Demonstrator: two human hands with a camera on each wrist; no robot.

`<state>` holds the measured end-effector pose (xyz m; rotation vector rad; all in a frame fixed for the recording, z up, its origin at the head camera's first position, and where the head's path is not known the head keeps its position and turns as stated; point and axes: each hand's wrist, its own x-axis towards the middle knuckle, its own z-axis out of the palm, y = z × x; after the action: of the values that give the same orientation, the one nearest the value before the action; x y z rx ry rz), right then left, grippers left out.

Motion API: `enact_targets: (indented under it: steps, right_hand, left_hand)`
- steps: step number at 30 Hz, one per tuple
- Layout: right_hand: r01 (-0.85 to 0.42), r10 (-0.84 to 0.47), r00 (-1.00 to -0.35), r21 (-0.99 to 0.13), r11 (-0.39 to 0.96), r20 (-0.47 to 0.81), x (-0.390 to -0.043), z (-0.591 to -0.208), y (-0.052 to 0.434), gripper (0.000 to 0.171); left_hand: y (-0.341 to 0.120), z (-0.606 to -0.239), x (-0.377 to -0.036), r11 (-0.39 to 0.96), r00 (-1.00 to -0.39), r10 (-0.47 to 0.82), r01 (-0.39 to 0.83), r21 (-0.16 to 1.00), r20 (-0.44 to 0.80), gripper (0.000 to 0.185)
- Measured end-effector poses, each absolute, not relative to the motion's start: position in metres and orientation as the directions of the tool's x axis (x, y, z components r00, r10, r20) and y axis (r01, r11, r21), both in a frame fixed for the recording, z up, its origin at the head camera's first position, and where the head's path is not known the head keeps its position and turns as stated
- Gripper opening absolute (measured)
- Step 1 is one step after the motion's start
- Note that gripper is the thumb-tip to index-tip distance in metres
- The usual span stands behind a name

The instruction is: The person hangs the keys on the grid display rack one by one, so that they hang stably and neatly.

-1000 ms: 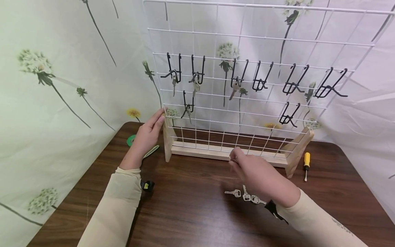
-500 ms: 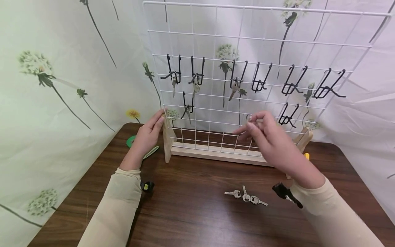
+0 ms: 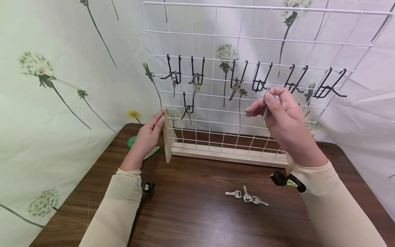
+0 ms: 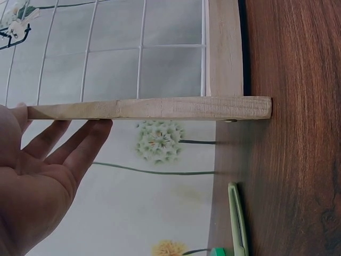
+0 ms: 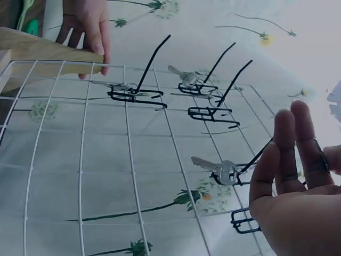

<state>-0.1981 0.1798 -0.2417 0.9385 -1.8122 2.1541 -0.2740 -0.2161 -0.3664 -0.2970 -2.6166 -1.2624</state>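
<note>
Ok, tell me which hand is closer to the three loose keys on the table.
Right. The right hand is raised above the loose keys, pinching a key near the hooks; its wrist passes just beside them. The left hand holds the rack's wooden post, far off to their left.

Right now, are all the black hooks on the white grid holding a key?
No. Several black hooks on the right of the white grid hang bare; only four on the left carry keys.

The grid panel (image 3: pixel 216 85) is thin white-coated wire, smooth, set in a frame (image 3: pixel 228 156) of pale unfinished wood, matt with visible grain. Its hooks (image 3: pixel 260 82) are black wire with a slight sheen. The key (image 3: pixel 265 103) pinched in the right hand (image 3: pixel 282 118) looks like bright metal, though partly hidden. The table (image 3: pixel 191 212) is dark wood-grain, semi-gloss. The backdrop (image 3: pixel 61 85) is printed cloth, creased.
</note>
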Motion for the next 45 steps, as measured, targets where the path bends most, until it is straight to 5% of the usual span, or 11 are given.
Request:
enact_targets:
  steps: [11, 25, 45]
  right_hand:
    - [-0.384, -0.238, -0.844, -0.851, -0.358, 0.481, -0.214, -0.249, 0.182, 0.013]
    - [-0.333, -0.18, -0.895, -0.881, -0.337, 0.407, -0.229, -0.259, 0.181, 0.015]
    - [-0.261, -0.2, -0.955, -0.944, 0.203, 0.22, -0.193, -0.317, 0.187, 0.043]
  left_hand:
    - [-0.215, -0.365, -0.274, 0.615, -0.952, 0.091, 0.284, 0.736, 0.291, 0.054]
    - [-0.212, -0.367, -0.272, 0.616, -0.958, 0.093, 0.27, 0.739, 0.273, 0.055]
    - [-0.215, -0.365, -0.274, 0.621, -0.944, 0.087, 0.301, 0.723, 0.319, 0.054]
